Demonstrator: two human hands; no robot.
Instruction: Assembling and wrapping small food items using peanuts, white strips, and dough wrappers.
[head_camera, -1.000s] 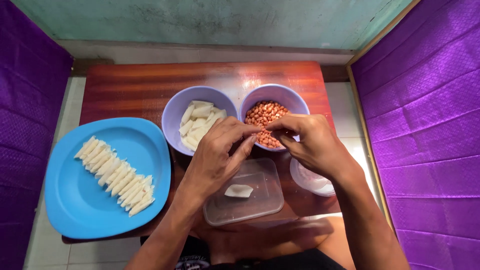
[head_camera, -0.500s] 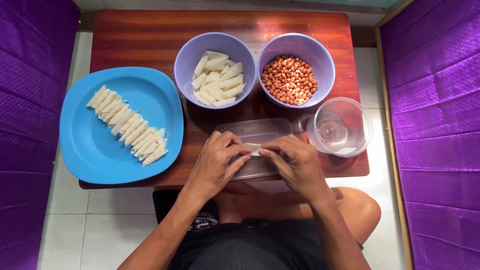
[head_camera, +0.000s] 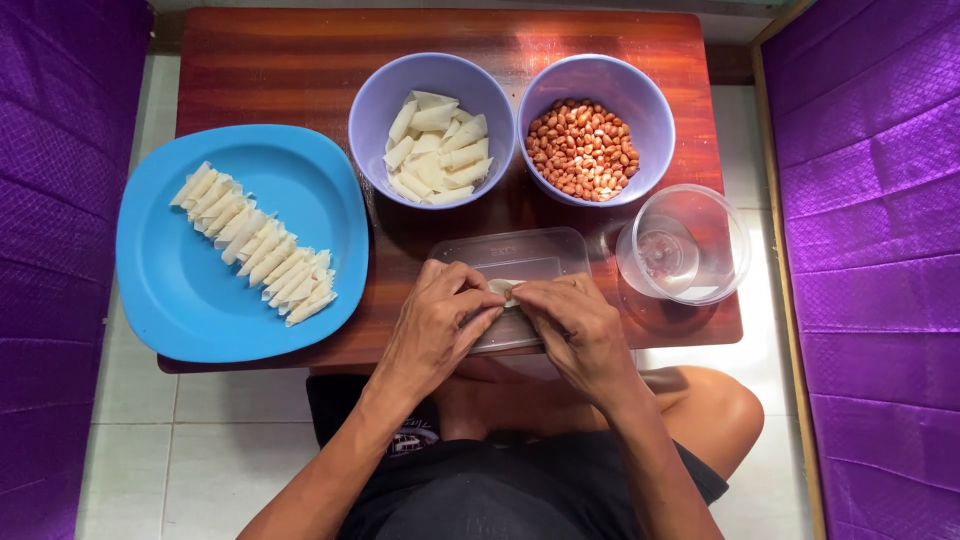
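- Both hands barely shifted vs 0.5 s ago, same spot over the clear tray; 1 s ago they were up by the peanut bowl.
- Left hand (head_camera: 440, 320) + right hand (head_camera: 570, 325): fingertips pinched together on a small pale wrapper (head_camera: 504, 290), both grasping it, working its edge.
- Wrapper sits just above the clear plastic tray (head_camera: 520, 255), btwn the two hands; can't tell if it touches the tray.
- Tray lies on the wooden table (head_camera: 280, 80), near front edge, center.
- Behind tray: purple bowl (head_camera: 375, 110) w/ pale wrapper pieces, purple bowl (head_camera: 655, 110) w/ peanuts (head_camera: 582, 148), bowls side by side, almost touching.
- Right of tray: clear cup (head_camera: 720, 250), upright, a little water inside.
- Left: blue plate (head_camera: 180, 300) overhanging the table's front edge, w/ a diagonal row of folded rolls (head_camera: 255, 245).
- Purple cloth (head_camera: 870, 200) on both sides, tiled floor (head_camera: 200, 450) below.
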